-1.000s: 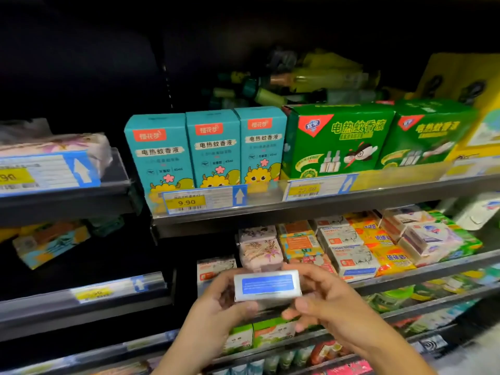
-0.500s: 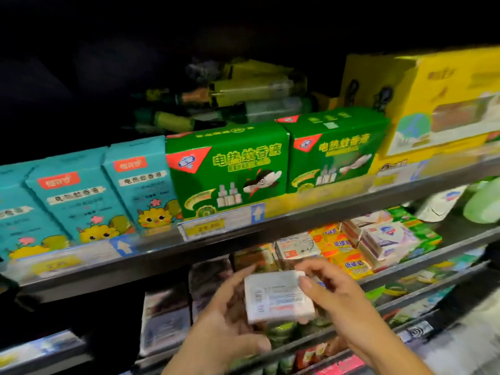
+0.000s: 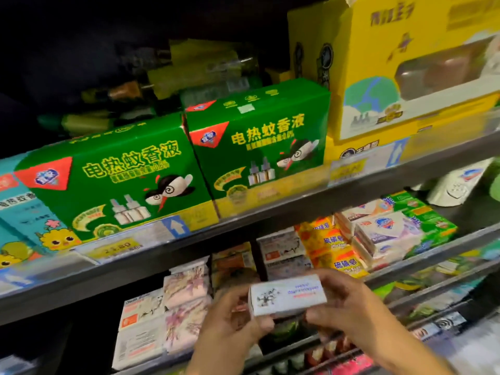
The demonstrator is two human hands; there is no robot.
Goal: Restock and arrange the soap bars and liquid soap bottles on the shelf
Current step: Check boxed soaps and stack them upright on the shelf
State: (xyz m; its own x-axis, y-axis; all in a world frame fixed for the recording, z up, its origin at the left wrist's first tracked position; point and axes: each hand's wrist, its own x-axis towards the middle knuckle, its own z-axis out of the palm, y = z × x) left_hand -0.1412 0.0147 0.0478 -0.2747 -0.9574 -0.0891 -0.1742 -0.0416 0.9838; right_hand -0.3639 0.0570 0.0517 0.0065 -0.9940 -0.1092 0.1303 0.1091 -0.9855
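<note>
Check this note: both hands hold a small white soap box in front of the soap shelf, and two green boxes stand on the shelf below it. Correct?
No. The head view shows the left green box and right green box on the shelf above the soap shelf, not below. The left hand and right hand do hold the white soap box in front of it.

Left grip [image 3: 230, 323] pinches soap box [image 3: 288, 295]; right grip [image 3: 351, 309] pinches other end

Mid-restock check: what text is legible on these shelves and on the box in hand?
"电热蚊香液": left green cardboard box, right green cardboard box.
"电热蚊香", cropped: teal cardboard box.
"硫磺皂": yellow soap packs.
Unreadable, blurred: small white soap box, shelf price tags, big yellow carton.
</note>
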